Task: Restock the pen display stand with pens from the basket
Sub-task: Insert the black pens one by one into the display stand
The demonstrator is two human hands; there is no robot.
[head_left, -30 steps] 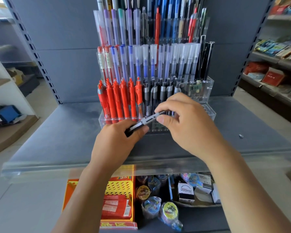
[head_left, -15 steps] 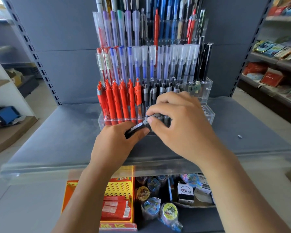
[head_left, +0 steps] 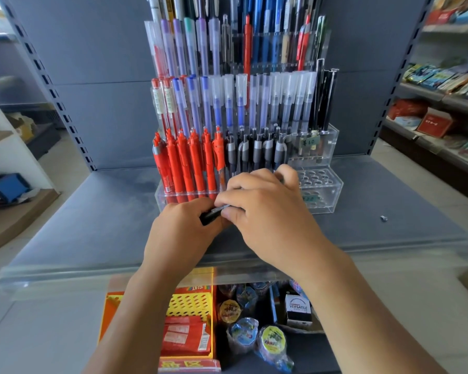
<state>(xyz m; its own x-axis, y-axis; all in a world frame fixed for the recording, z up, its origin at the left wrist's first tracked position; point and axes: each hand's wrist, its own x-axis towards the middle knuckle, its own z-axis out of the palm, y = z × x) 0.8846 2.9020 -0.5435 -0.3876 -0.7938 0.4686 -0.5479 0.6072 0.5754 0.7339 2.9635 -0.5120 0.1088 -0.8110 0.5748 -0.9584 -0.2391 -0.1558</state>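
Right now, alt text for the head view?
A left hand and right hand together hold a black pen before a clear tiered pen display stand on a grey shelf. Empty holes show at its front right.

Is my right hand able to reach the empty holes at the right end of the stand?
Probably yes. The right hand sits right beside the empty holes with nothing between them, though it shares a grip on the black pen with the left hand.
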